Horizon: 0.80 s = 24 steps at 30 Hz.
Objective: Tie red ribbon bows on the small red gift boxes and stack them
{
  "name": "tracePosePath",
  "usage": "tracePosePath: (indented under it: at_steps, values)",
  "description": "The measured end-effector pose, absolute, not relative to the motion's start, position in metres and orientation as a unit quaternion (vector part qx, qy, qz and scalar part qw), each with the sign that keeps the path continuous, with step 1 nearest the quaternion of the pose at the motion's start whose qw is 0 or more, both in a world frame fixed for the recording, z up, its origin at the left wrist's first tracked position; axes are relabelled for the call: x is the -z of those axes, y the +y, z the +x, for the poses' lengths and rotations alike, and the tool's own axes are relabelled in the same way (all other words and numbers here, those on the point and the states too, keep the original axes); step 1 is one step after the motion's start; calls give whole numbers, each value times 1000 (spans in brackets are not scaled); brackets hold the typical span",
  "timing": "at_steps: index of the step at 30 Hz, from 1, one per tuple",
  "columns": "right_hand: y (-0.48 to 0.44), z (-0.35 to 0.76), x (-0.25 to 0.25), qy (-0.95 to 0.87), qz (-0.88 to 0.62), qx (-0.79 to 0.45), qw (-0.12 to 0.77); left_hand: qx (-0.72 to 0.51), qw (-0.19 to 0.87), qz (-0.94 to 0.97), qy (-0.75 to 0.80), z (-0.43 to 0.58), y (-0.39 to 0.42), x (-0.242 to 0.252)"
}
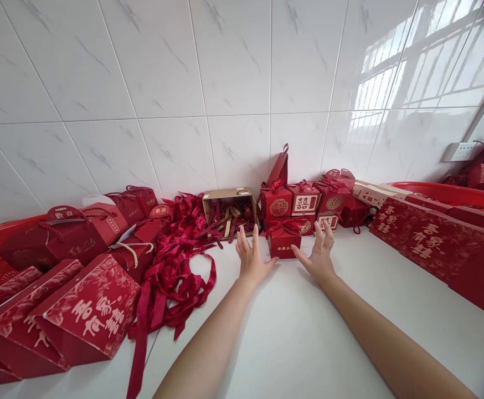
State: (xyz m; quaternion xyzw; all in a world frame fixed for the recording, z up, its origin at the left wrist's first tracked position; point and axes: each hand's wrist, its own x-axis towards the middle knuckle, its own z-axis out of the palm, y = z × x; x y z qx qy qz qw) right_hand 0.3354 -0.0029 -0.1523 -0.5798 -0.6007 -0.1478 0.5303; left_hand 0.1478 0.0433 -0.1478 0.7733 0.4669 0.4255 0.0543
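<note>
A small red gift box [284,246] with a ribbon bow on top and gold characters on its front stands upright on the white table. My left hand [252,257] is beside its left side, fingers spread, with the thumb close to the box's lower corner. On the other side, my right hand [319,255] is open too, its thumb near the box's right edge. Whether either thumb touches the box I cannot tell. Behind it, several red favour boxes [276,204] are stacked against the wall, some with bows and double-happiness labels.
A heap of red ribbon [179,277] spreads left of my left arm. An open cardboard box [229,195] of ribbon pieces stands by the wall. Larger red gift boxes [88,310] line the left, and more red boxes [428,238] the right, near a red basket [445,191].
</note>
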Motion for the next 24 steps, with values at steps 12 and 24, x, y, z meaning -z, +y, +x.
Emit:
tracePosePath:
  at_steps: [12,24]
  values:
    - [-3,336,153,-603,-593,145,514,-419,49,774,471,147,44,148]
    - [5,375,163,-527,-684,122,489,-334,23,822,461,79,47,145]
